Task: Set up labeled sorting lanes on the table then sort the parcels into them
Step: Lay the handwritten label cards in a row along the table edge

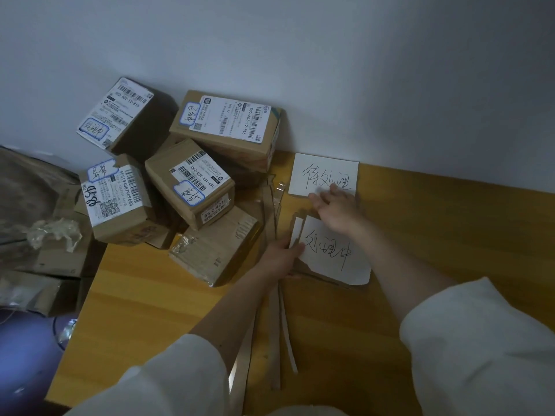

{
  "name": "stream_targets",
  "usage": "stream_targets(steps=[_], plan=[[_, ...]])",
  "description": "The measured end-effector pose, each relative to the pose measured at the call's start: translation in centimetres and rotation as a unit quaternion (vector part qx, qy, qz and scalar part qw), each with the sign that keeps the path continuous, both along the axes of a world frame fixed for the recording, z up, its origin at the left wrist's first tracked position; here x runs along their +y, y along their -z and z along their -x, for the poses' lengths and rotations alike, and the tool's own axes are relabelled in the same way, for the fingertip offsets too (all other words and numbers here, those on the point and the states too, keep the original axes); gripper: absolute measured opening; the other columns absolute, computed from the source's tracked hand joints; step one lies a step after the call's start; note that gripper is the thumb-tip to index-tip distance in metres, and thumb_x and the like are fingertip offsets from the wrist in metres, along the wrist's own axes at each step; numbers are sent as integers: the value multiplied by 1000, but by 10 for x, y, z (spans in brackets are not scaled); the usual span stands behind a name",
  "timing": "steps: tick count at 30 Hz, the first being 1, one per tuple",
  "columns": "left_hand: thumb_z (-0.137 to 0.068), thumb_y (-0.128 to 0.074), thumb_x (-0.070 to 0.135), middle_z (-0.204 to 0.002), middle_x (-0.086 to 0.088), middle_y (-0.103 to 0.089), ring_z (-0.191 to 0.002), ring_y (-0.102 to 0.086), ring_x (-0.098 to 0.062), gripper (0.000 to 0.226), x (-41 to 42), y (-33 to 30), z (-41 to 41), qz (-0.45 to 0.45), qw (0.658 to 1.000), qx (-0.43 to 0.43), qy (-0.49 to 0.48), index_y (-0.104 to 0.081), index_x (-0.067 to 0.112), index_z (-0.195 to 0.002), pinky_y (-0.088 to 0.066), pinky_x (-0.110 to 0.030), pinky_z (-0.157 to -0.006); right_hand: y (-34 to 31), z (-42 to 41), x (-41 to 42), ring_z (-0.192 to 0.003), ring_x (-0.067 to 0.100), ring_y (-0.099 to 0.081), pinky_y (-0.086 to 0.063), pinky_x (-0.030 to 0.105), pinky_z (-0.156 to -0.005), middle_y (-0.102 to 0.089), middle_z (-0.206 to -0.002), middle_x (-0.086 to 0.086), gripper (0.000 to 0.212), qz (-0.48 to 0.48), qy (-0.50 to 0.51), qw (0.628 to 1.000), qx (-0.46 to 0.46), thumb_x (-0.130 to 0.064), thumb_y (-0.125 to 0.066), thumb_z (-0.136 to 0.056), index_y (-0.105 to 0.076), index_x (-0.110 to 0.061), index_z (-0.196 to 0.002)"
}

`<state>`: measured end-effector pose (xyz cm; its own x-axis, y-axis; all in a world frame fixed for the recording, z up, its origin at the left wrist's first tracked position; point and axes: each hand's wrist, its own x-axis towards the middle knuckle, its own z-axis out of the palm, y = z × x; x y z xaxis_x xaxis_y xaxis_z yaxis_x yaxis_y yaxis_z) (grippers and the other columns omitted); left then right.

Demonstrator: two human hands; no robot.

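Two white handwritten lane cards lie on the yellow table [450, 223]. The far card [318, 172] lies flat against the wall, and my right hand [338, 210] rests open on its near edge. The near card [339, 259] lies just below it; my left hand [283, 256] pinches its left edge together with a narrow white strip. Several cardboard parcels with shipping labels are piled at the table's far left: one [120, 118] leaning on the wall, one [228, 127], one [192, 181], one [115, 202] and an unlabelled one [214, 250].
Long cardboard strips [276, 325] run from the cards toward me along the table. Left of the table lie flattened cartons and crumpled clear tape [54, 232]. A purple rounded object [27, 349] sits at lower left. The wall [330, 70] bounds the table's far side.
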<state>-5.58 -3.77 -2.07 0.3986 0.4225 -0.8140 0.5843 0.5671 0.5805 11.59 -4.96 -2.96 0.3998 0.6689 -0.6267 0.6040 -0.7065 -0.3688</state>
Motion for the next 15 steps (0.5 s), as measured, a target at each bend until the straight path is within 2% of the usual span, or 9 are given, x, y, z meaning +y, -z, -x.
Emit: stream_targets(steps=[3,10,13,15], plan=[[-99,-49,25,-119,-9,-66,-105,-65,-23,31,-2,2,0,-19,1000,3,-11,-58,11,-126,-55,-28,-80,-2,1,1,-150,25,4,1,54,-117,-1,-164,-2,67,3,10,1000,16,-64,-17,-97,-21,-29,-154],[-101,-44,28,-128,-8,-61,-117,-58,-24,36,-2,9,15,-65,997,51,-10,-54,12,-131,-47,-35,-100,-2,-2,-3,-150,26,3,-3,56,-118,1,-164,0,77,14,13,999,28,-71,-19,-92,-21,-26,-155],[-101,-44,26,-129,-8,-61,-117,-58,-24,35,-2,9,19,-67,997,46,-17,-55,11,-131,-47,-35,-99,-7,-2,-8,-151,23,-2,-7,52,-120,-2,-164,0,73,-36,52,997,32,-68,-25,-93,-25,-26,-154],[-101,-45,26,-127,-7,-62,-116,-58,-23,35,-3,8,19,-68,997,33,-29,-55,11,-130,-47,-31,-94,-11,-2,-20,-149,24,-16,-17,48,-119,-16,-162,1,67,-103,113,988,22,-63,-37,-94,-36,-24,-149]])
